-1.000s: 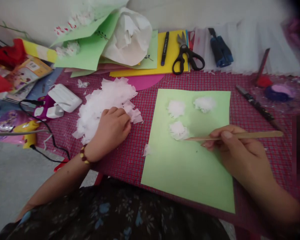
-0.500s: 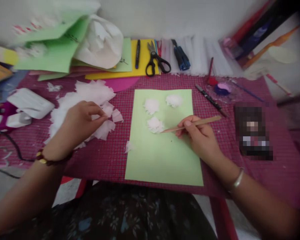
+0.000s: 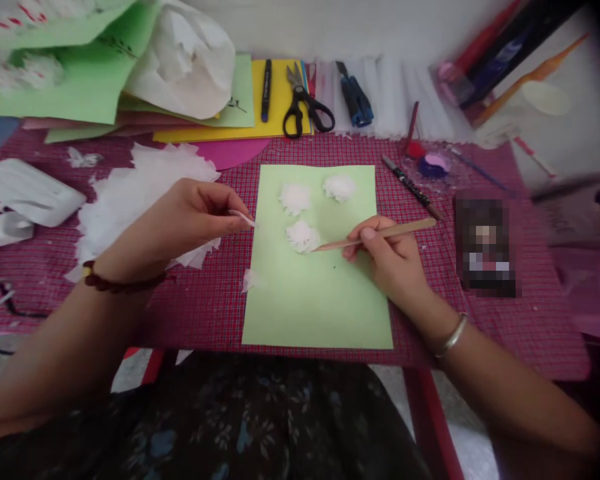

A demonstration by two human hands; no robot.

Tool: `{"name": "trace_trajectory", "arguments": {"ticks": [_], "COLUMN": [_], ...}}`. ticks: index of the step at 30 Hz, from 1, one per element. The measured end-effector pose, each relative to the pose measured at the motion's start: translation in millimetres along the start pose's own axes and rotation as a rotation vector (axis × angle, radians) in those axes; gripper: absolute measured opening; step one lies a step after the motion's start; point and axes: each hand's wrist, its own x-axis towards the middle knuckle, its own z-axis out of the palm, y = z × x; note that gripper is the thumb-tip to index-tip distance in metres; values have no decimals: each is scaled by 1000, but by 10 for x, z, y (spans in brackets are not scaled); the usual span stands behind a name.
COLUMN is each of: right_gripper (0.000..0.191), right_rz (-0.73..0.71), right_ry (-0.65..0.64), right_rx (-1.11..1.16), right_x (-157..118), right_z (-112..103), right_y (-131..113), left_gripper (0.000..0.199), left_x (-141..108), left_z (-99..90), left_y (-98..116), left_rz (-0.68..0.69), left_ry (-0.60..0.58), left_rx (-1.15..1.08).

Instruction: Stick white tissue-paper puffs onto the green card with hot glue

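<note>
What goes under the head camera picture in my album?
Left hand with white paper, right hand with wooden stick, three white puffs.

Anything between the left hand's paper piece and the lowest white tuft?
Nothing visible between the paper piece in the left hand and lowest tuft, just bare green sheet. The wooden stick ends at the tuft's right edge.

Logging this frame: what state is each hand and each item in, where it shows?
Left hand: pinching a thin white paper piece
Right hand: gripping a flat wooden stick
Flat wooden stick: slanted, thin end at the lowest ruffled white paper tuft
Light green paper sheet: lying flat, unfolded
White paper pile: loose, overlapping
Black-handled metal scissors: lying with blades slightly apart
</note>
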Motion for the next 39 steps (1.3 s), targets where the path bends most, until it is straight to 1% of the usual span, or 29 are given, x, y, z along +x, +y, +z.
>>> {"name": "trace_trajectory", "arguments": {"ticks": [2, 3, 6, 8, 9, 11, 16, 19, 22, 25, 29, 31, 34, 36, 39], "right_gripper": [21, 20, 20, 22, 22, 22, 20, 18, 15, 14, 15, 15, 16, 17, 17], "right_rz": [-10, -14, -17, -12, -9, -5, -30, -73, -95, -104, -120, -116, -114, -124, -149], "right_ry": [-7, -11, -37, -56, -65, -80, -122, -127, -126, -121, -120, -120, -113, -94, -35], "right_rx": [1, -1, -30, -47, -50, -57, -92, -101, -107, -123, -143, -141, -130, -124, -112], "right_x": [-2, -5, -16, -21, -22, -23, -15, -4, 5, 9, 19, 25, 24, 12, -21], "right_z": [0, 3, 21, 36, 42, 53, 69, 70, 68, 70, 75, 74, 70, 67, 62], "right_y": [-6, -16, -55, -75, -78, -74, -42, -26, -9, 2, 1, -3, -8, -9, -12], "left_gripper": [22, 24, 31, 34, 34, 30, 19, 14, 10, 13, 14, 15, 17, 19, 20], "left_x": [79, 107, 151, 163, 166, 167, 153, 166, 201, 212, 149, 117, 114, 137, 174], "left_z": [-26, -50, -120, -124, -106, -36, 214, 313, 357, 399, 552, 652, 754, 776, 779], "left_y": [8, 9, 12, 18, 22, 29, 3, -72, -161, -187, -91, -46, -42, -67, -99], "left_rz": [68, 117, 267, 334, 348, 340, 192, 122, 95, 95, 101, 149, 188, 185, 179], "left_ry": [-37, -15, 141, 212, 227, 217, 53, -28, -103, -173, -316, -309, -181, -108, -62], "left_rx": [188, 302, 618, 715, 711, 611, 182, 30, -103, -153, -88, 5, 151, 205, 235]}}
